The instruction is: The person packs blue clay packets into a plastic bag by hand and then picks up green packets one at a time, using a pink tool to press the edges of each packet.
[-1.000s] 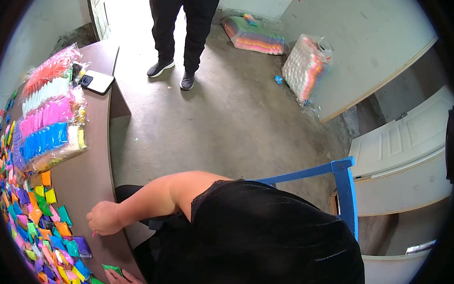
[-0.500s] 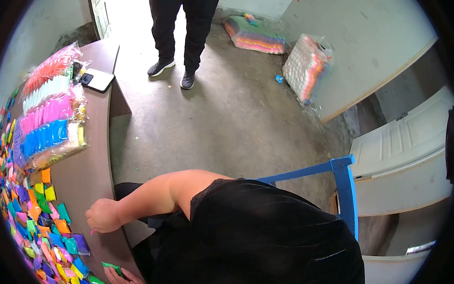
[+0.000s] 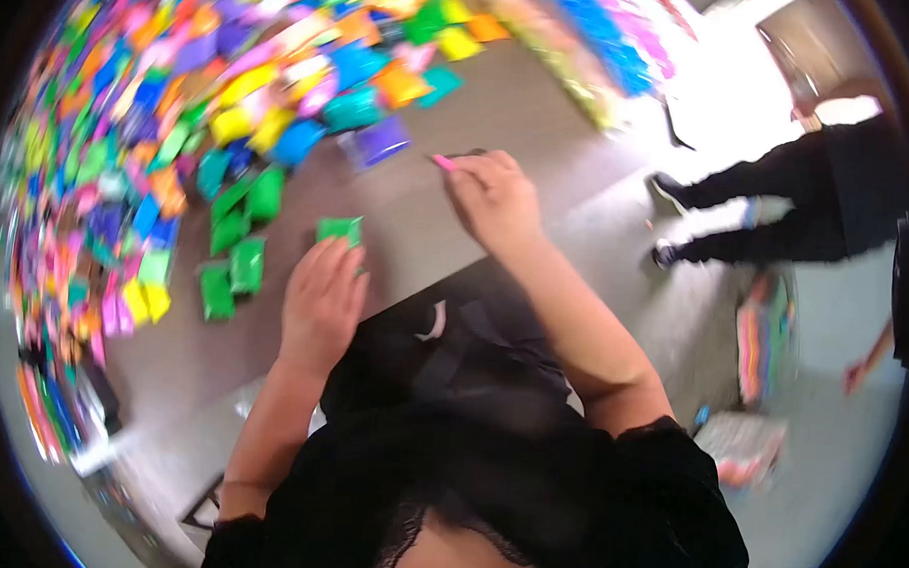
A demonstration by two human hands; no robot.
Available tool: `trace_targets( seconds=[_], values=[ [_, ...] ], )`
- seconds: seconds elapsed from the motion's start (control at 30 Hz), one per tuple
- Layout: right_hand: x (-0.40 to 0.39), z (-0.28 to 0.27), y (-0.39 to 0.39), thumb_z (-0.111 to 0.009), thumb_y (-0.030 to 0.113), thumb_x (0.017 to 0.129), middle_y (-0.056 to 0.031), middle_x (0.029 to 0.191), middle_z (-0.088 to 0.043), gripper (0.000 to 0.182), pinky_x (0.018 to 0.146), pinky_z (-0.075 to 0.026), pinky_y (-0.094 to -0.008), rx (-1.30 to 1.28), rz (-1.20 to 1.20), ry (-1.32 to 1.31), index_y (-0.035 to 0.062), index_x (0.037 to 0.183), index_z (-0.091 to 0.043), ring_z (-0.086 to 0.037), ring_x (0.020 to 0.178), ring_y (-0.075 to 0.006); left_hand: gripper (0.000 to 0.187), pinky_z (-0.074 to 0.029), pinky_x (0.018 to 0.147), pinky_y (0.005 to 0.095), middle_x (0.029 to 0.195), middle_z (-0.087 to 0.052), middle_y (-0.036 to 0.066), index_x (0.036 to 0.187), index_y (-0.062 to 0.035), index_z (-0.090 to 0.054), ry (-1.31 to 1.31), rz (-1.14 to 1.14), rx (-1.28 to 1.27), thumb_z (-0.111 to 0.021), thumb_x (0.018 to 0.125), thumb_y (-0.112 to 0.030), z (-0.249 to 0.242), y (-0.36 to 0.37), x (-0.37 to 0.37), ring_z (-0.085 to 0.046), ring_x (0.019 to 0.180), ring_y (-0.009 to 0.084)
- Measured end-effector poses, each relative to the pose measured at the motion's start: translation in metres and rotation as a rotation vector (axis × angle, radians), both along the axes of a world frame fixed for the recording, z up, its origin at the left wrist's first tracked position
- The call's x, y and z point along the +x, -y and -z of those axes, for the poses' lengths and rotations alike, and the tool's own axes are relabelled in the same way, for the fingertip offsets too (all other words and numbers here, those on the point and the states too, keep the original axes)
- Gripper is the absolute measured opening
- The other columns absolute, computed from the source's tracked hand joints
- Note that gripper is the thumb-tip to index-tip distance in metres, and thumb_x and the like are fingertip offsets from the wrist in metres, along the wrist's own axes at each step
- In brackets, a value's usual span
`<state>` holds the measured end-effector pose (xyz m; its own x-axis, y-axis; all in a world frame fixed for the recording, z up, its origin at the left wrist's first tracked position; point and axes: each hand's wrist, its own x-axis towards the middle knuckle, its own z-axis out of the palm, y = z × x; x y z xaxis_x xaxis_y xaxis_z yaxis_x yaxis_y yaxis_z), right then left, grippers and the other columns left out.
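Note:
My left hand (image 3: 324, 297) lies over the lower part of a small green packet (image 3: 340, 228) on the brown table, its fingers close together and pressing it. To the right, my right hand (image 3: 498, 197) is closed in a pinch round a slim pink stick-like thing (image 3: 443, 162); most of it is hidden by the fingers. More green packets (image 3: 247, 265) lie left of my left hand. A purple packet (image 3: 381, 141) sits beyond both hands, at the edge of a large spread of packets in many colours (image 3: 272, 67).
Bundled bags of blue and pink packets (image 3: 608, 39) lie at the table's far right. A person in dark trousers (image 3: 778, 195) stands on the right, and another person's arm (image 3: 867, 359) shows at the right edge. Multicoloured bundles (image 3: 763, 340) rest on the floor.
The view has swung towards the table, bringing both hands to the middle. My left hand still has the green packet, and my right still pinches the pink thing.

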<state>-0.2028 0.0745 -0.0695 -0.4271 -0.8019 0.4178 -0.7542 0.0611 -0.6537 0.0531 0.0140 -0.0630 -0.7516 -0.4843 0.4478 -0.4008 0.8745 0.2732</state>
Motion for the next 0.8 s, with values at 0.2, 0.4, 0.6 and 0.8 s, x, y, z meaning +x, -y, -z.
trace_targets(
  seconds=[0.2, 0.4, 0.6, 0.8],
  values=[
    [0.068, -0.016, 0.032, -0.067, 0.018, 0.085, -0.0077, 0.086, -0.065, 0.012, 0.072, -0.054, -0.0416, 0.137, -0.383, 0.113, 0.0109, 0.094, -0.07, -0.065, 0.085, -0.0295, 0.038, -0.048, 0.099, 0.0401, 0.121, -0.06, 0.012, 0.115, 0.0014, -0.066, -0.073, 0.016, 0.063, -0.072, 0.078, -0.007, 0.003, 0.006, 0.007, -0.057, 0.116, 0.03],
    [0.059, -0.02, 0.061, -0.065, 0.018, 0.084, -0.0061, 0.087, -0.065, 0.007, 0.07, -0.054, -0.042, 0.26, -0.43, -0.177, 0.0127, 0.088, -0.068, -0.065, 0.084, -0.0286, 0.035, -0.048, 0.099, 0.0402, 0.119, -0.061, 0.012, 0.112, 0.0013, -0.066, -0.107, 0.028, 0.07, -0.071, 0.08, -0.008, 0.003, 0.008, 0.008, -0.058, 0.115, 0.0302],
    [0.073, -0.026, 0.062, -0.064, 0.017, 0.083, -0.0072, 0.086, -0.063, 0.006, 0.064, -0.054, -0.0433, 0.175, -0.555, -0.201, 0.0142, 0.085, -0.068, -0.066, 0.079, -0.0298, 0.032, -0.048, 0.1, 0.0412, 0.117, -0.063, 0.013, 0.109, 0.0015, -0.067, -0.146, 0.014, 0.091, -0.071, 0.079, -0.008, 0.005, 0.008, 0.008, -0.058, 0.115, 0.0312],
    [0.072, -0.039, 0.088, -0.064, 0.019, 0.084, -0.0049, 0.088, -0.064, 0.008, 0.07, -0.054, -0.0398, 0.362, -0.514, -0.531, 0.0133, 0.084, -0.07, -0.066, 0.085, -0.0256, 0.033, -0.048, 0.099, 0.0409, 0.117, -0.063, 0.014, 0.109, 0.0011, -0.067, -0.139, 0.007, 0.077, -0.074, 0.078, -0.009, 0.007, 0.007, 0.009, -0.058, 0.115, 0.0316]
  ],
)
